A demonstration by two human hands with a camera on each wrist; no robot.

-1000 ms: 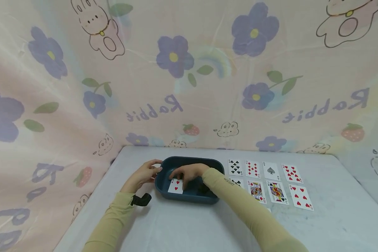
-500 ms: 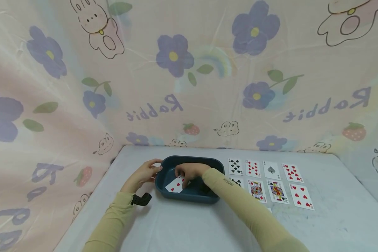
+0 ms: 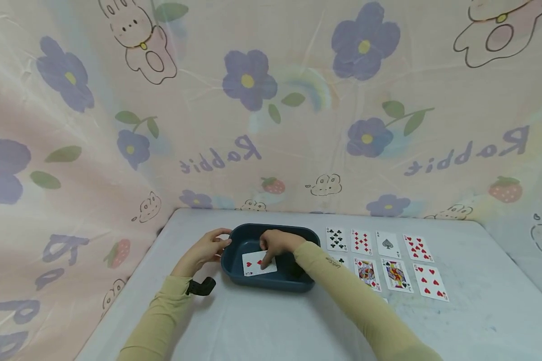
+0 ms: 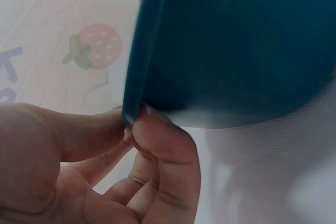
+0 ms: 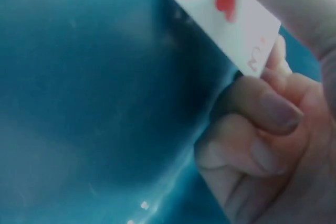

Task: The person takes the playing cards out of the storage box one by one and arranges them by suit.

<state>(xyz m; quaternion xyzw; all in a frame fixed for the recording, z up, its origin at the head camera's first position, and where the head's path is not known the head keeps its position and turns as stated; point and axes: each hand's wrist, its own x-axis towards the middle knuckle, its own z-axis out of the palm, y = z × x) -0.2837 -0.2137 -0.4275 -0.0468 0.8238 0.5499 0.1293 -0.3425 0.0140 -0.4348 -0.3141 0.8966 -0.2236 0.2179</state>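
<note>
A dark blue oblong basin (image 3: pixel 271 285) stands on the white table. My left hand (image 3: pixel 202 252) is at its left end; in the left wrist view that hand (image 4: pixel 165 169) pinches the basin's rim (image 4: pixel 148 40) between thumb and finger. Inside the basin, my right hand (image 3: pixel 280 241) holds a three of hearts playing card (image 3: pixel 252 265), face up and lying lengthwise. Seen from the right wrist, the thumb lies over the card (image 5: pixel 247 32) and the other fingers of the hand (image 5: pixel 257 140) are curled at its edge. Part of the card is hidden by the thumb.
Right of the basin, playing cards lie face up in rows, among them an ace of spades (image 3: pixel 388 244), a hearts card (image 3: pixel 430 282) and court cards (image 3: pixel 396 276). My right sleeve (image 3: pixel 361 301) covers some. A patterned curtain (image 3: pixel 271 125) hangs behind the table.
The card has turned from upright, through a slant, to lengthwise and shifted slightly right. My right hand has drawn right with it. The left hand keeps its place on the basin.
</note>
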